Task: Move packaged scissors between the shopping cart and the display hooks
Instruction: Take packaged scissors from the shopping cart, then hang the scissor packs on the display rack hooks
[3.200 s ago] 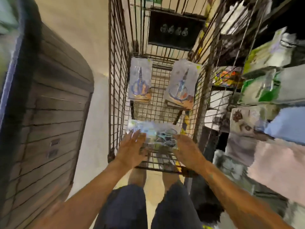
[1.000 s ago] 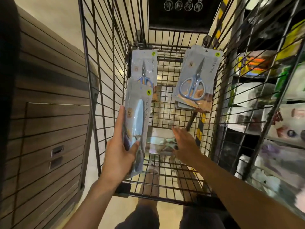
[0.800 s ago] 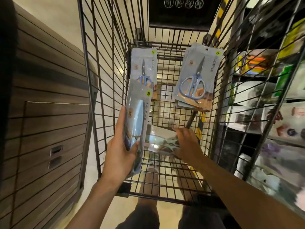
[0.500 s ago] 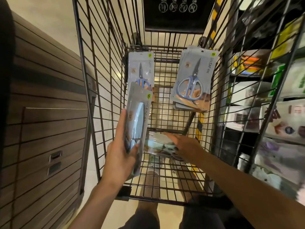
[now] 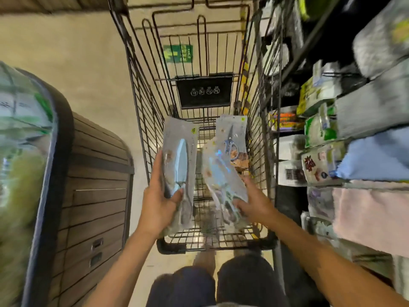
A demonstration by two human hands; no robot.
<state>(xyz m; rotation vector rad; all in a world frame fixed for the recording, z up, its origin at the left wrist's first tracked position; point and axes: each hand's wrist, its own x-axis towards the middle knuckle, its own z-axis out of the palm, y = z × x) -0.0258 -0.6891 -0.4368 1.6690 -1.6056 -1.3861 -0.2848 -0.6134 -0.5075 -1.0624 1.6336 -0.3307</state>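
Hands fill the near foreground over the shopping cart (image 5: 143, 111): the left hand (image 5: 158, 201) grips one scissors pack (image 5: 179, 165) upright, thumb across its lower face, and the right hand (image 5: 254, 202) pinches a second pack (image 5: 221, 173) (blurred, glare hiding its print). Behind, a hanging pack (image 5: 232, 138) is half covered. Farther off, a black placard (image 5: 204, 91) carries four round icons, wording unreadable.

Glossy plastic scissors pack (image 5: 223, 173) (wire cart (image 5: 150, 103))
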